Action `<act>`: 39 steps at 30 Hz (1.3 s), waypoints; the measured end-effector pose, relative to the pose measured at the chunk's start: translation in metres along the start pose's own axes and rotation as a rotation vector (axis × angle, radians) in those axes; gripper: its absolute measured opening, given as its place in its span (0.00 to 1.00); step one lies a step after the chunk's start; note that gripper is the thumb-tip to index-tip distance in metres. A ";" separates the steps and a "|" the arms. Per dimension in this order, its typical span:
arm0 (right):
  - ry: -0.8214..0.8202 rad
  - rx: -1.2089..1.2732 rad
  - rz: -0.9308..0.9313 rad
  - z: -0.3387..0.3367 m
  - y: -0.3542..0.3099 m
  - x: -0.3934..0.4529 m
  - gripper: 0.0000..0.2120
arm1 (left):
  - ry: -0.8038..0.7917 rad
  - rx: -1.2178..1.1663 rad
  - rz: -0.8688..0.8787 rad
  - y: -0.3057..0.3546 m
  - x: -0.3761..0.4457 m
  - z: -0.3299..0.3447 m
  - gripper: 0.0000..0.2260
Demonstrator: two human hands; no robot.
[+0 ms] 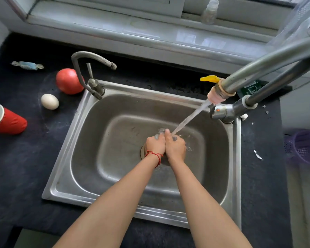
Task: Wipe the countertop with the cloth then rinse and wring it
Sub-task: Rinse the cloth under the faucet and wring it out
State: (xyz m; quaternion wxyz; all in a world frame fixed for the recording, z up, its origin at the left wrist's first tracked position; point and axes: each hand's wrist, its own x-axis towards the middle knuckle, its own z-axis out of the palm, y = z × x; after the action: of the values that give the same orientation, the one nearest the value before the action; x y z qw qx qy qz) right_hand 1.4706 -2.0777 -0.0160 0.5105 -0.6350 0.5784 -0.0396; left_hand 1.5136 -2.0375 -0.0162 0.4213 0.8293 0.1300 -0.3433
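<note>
At the far left edge a red cup (6,120) lies on its side on the dark countertop (20,167). Above it, in the upper left of the frame, sit a wrapped candy (27,65), a tomato (68,81) and, just below that, an egg (50,101). A curved tap (89,68) rises from the upper left corner of the steel sink (75,149).

In the middle of the frame both forearms reach into the basin. The left hand (155,144), with a red string (153,154) at its wrist, and the right hand (175,146) are pressed side by side, both closed around the cloth (159,134), of which only a small grey bit shows above the fingers. The bundle sits over the drain.

Water (190,119) slants down from a pink nozzle (217,95) at right centre and lands on the right hand and cloth. A yellow lever (208,79) sits above the nozzle. At the right edge stands a purple basket (304,147).
</note>
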 end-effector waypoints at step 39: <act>-0.094 -0.222 -0.230 -0.002 -0.006 -0.039 0.28 | -0.507 -0.600 -0.336 -0.011 0.007 -0.018 0.23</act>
State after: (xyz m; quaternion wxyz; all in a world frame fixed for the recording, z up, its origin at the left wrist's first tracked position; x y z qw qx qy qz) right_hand 1.4608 -2.0500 0.0098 0.4557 -0.7506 0.4784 -0.0037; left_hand 1.5211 -2.0174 -0.0200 0.6010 0.5265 0.2497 -0.5471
